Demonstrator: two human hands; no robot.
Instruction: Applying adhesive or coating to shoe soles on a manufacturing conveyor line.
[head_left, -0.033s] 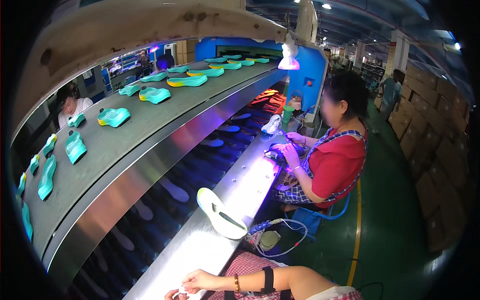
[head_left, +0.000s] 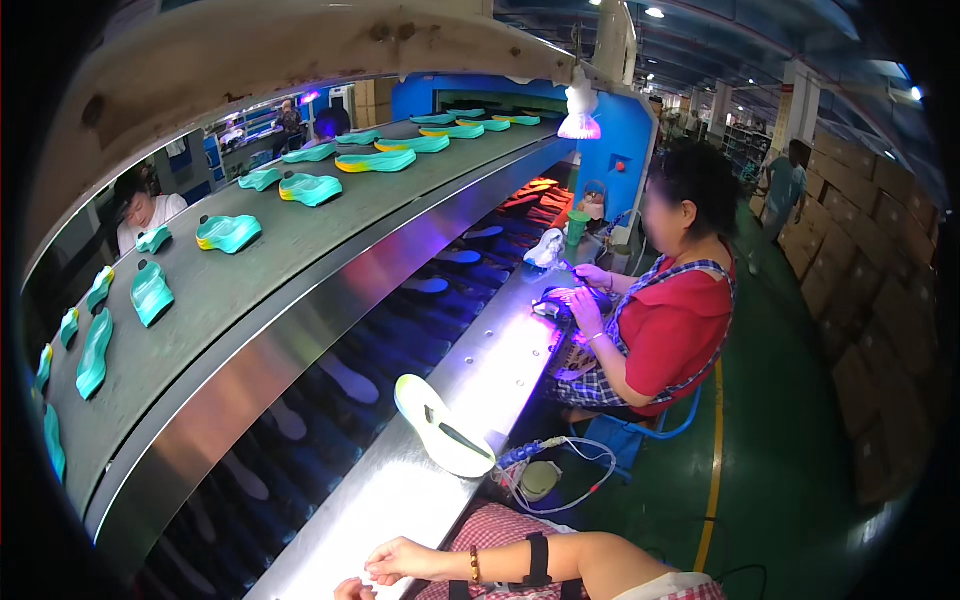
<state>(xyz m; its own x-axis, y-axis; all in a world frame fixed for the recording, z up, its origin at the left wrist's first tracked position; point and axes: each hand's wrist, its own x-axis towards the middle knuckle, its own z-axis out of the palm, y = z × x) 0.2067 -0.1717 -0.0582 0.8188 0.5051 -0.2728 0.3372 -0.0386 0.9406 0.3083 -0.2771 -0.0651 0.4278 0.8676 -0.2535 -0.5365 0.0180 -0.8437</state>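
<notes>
My right hand (head_left: pixel 400 560) lies on the near end of the steel ledge (head_left: pixel 400 500), fingers loosely curled, with nothing seen in it. A bead bracelet and a black strap sit on that forearm. Only a sliver of my left hand (head_left: pixel 350 590) shows at the bottom edge, next to the right one; what it holds is hidden. A white shoe sole (head_left: pixel 440 425) lies on the ledge a little beyond my hands, untouched.
A co-worker in a red top and plaid apron (head_left: pixel 670 320) sits farther along the ledge, handling a shoe under violet light. Teal soles (head_left: pixel 228 232) ride the upper belt and pale soles (head_left: pixel 350 380) the dark lower belt. A cabled tool (head_left: pixel 540 478) hangs by my knee. Cardboard boxes (head_left: pixel 880 330) line the right.
</notes>
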